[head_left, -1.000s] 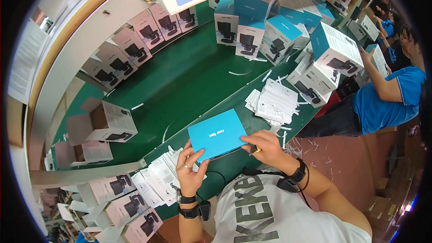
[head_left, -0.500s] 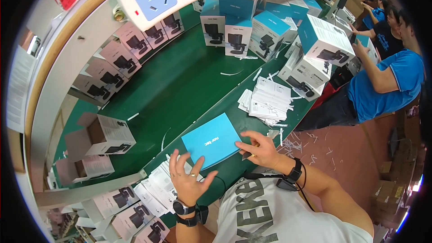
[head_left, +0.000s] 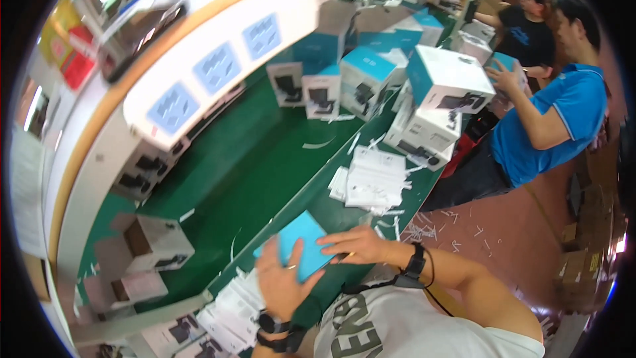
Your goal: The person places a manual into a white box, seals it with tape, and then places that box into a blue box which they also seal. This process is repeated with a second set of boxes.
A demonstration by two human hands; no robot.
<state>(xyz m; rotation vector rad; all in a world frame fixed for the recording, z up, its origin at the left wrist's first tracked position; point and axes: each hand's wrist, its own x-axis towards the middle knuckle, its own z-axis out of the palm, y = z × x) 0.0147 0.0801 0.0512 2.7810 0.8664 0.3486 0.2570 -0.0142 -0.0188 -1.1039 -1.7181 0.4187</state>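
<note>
A flat light-blue box (head_left: 301, 238) lies on the near edge of the green workbench (head_left: 258, 159). My left hand (head_left: 281, 282) rests flat on its near left part, fingers spread. My right hand (head_left: 351, 244) grips the box's right side, fingers laid over its top. Both wrists wear dark bands. The near part of the box is hidden under my hands.
White-and-blue product boxes (head_left: 440, 86) stand stacked at the far right, more white boxes (head_left: 142, 169) line the back rail, and an open carton (head_left: 149, 242) sits at left. Paper leaflets (head_left: 374, 179) lie beside the blue box. A person in a blue shirt (head_left: 556, 119) works at the right.
My left hand has come down from the air onto the blue box. The view has swung and moved closer to the bench; the right hand stays on the box.
</note>
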